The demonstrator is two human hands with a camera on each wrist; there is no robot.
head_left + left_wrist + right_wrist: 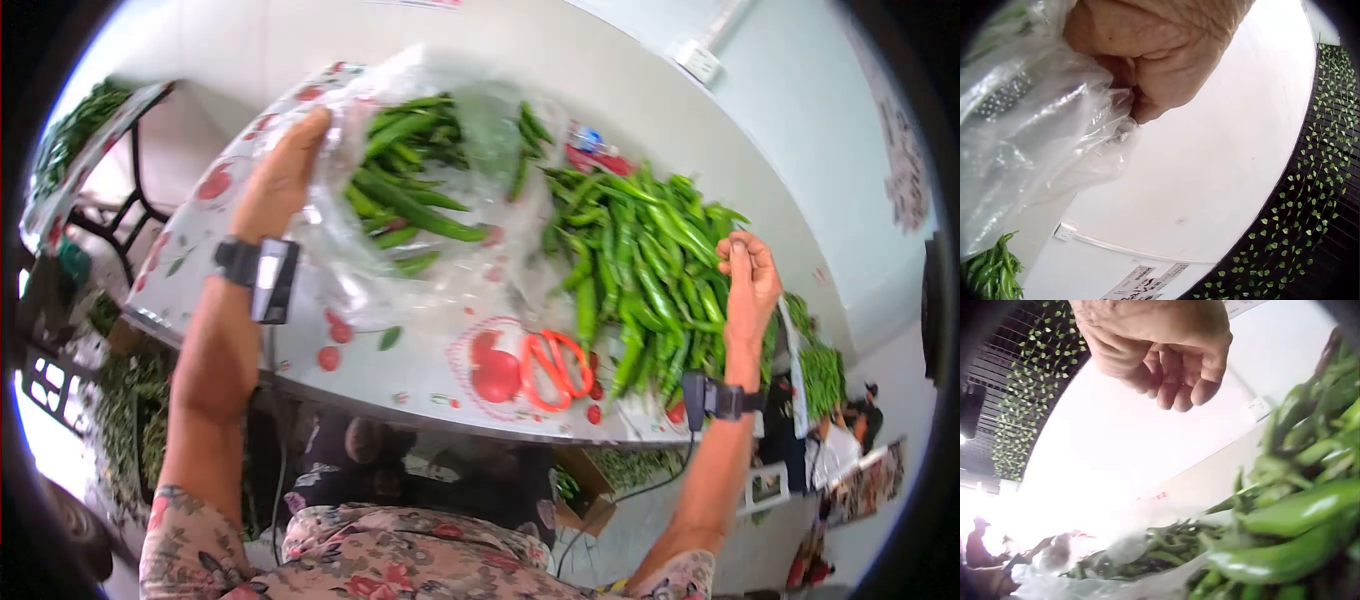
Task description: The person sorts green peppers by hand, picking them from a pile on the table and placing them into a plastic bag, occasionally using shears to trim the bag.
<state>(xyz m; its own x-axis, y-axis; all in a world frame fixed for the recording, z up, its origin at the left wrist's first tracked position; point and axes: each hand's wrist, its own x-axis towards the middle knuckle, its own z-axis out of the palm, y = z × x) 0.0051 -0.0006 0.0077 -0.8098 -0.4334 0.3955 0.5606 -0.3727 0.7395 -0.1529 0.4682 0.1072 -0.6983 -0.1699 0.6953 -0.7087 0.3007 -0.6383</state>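
My left hand (290, 165) pinches the edge of a clear plastic bag (340, 265) at its left side; in the left wrist view the fingers (1160, 81) grip the gathered film (1079, 131). Long green peppers (410, 205) lie inside the bag. A large heap of green peppers (650, 270) sits to its right on the table. Over the right edge of the heap is my right hand (752, 275), its fingers curled. In the right wrist view that hand (1160, 356) hangs above the peppers (1297, 531) with nothing visible in it.
Orange-handled scissors (556, 370) lie near the front edge of the flowered table (430, 400). Behind the heap is a red and blue packet (598, 155). Greens on another table (85, 140) stand at the left, more greens (822, 380) at the right. People are in the right background.
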